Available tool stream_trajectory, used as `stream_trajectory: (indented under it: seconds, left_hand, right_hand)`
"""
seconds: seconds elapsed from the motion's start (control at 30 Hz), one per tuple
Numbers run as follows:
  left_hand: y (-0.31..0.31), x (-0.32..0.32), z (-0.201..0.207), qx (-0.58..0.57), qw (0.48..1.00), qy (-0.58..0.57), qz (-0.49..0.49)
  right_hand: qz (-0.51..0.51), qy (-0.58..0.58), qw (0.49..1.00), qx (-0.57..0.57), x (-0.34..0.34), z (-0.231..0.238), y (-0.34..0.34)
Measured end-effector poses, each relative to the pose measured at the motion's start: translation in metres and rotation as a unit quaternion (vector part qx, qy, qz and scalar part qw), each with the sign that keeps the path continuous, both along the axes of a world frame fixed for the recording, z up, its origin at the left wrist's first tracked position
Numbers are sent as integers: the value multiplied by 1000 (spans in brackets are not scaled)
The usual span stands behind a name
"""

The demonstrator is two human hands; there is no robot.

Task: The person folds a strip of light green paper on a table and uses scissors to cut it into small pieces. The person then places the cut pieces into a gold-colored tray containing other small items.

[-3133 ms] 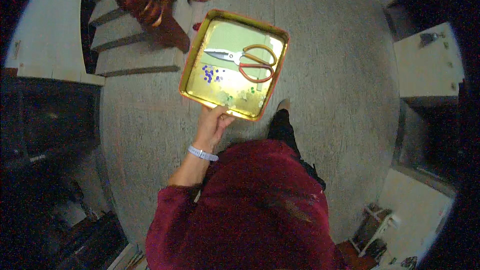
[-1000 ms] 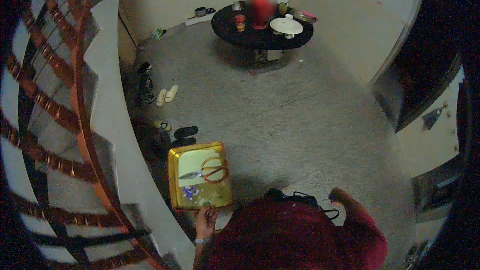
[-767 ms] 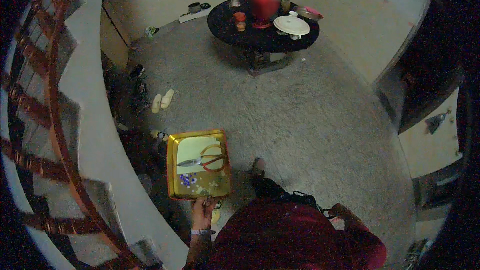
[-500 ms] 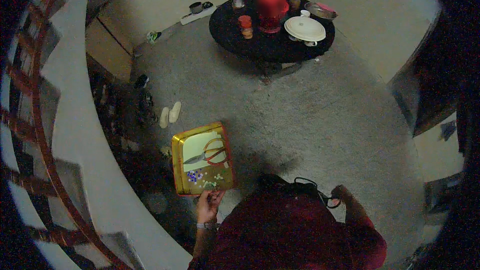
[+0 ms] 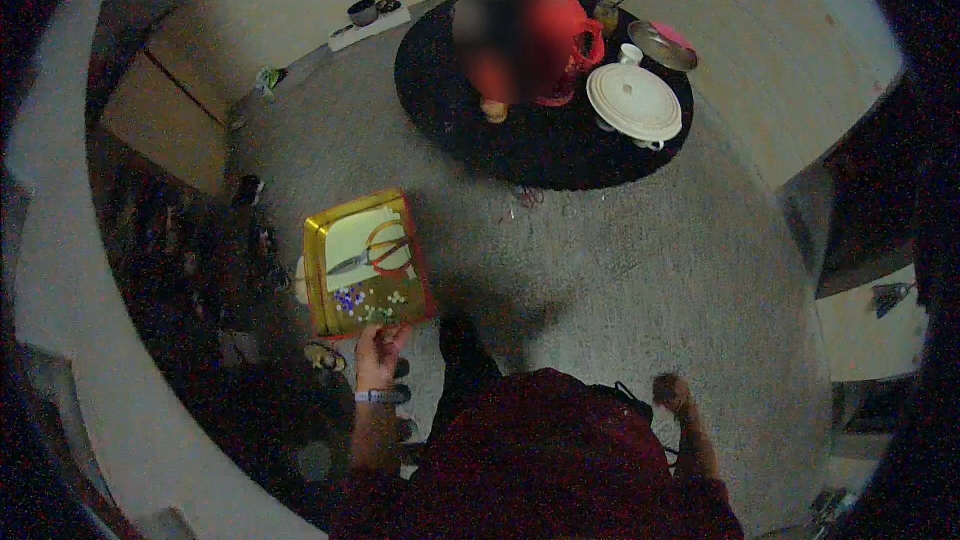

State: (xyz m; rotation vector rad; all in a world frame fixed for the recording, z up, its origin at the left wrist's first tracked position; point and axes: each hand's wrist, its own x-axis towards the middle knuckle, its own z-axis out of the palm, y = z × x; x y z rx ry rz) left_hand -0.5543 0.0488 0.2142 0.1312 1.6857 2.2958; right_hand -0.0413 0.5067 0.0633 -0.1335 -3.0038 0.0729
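My left hand (image 5: 377, 355) grips the near edge of a shallow gold tin (image 5: 316, 275) with a red rim, held out in front at the left. Inside it lies a pale yellow-green sheet (image 5: 346, 240), and on that rests a pair of scissors (image 5: 366, 254) with big orange-red loop handles. Small purple pieces (image 5: 348, 298) and pale pieces (image 5: 377, 313) are scattered at the tin's near end. My right hand (image 5: 672, 392) hangs low on the right, fingers curled, close to a thin black cord (image 5: 632, 398). What it holds, if anything, is too dark to tell.
Ahead stands a round black table (image 5: 430, 110) with a lidded white dish (image 5: 635, 102), a metal bowl (image 5: 663, 46), a white cup (image 5: 630, 54) and a red object (image 5: 575, 50), partly blurred. A shoe (image 5: 325, 356) lies below the tin; dark clutter lines the left wall.
The table appears nearer and larger, and the stair railing at the left has left the view. The tin has shifted left and up in the picture, still in my left hand.
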Motion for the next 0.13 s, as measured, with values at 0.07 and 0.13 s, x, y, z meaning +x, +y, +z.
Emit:
stream_trajectory:
  seconds: [0.07, 0.13]
  left_hand:
    - [-1, 2, 11, -106, 988, 97, -51]
    - [10, 18, 40, -259, 933, 239, -69]
  right_hand:
    - [-250, -227, 920, -198, 81, -54, -57]
    - [-341, -357, 847, -198, 138, -66, -85]
